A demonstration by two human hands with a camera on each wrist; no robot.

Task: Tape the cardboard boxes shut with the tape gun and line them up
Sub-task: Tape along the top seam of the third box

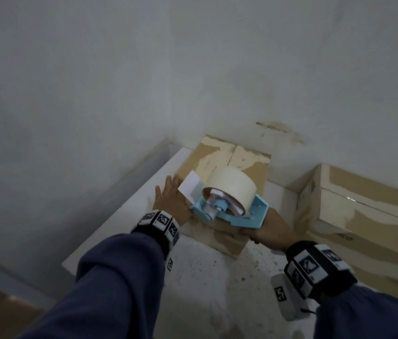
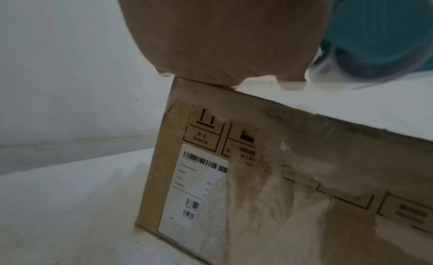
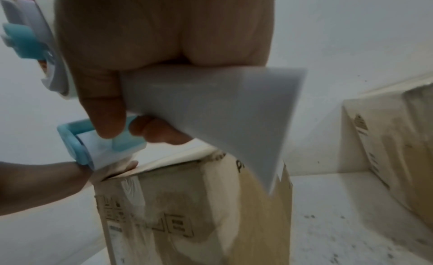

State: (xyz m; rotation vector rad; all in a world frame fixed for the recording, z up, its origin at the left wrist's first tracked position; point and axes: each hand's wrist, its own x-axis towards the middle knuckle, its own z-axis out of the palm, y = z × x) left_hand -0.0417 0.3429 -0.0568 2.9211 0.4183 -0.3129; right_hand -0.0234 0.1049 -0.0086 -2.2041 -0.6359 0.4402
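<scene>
Box (image 1: 220, 192) sits on the desk (image 1: 144, 204) near the wall corner, flaps closed, seam untaped. Left hand (image 1: 168, 199) lies flat on its top, fingers straight. Right hand (image 1: 266, 231) grips the tape gun (image 1: 229, 206) handle above the box. Cardboard looks light, probably slides; best held down by the top. A second box (image 1: 359, 216) stands to the right.

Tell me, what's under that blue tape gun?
The cardboard box sits under the tape gun. The left hand rests flat on its top. Its middle seam there is hidden.
</scene>
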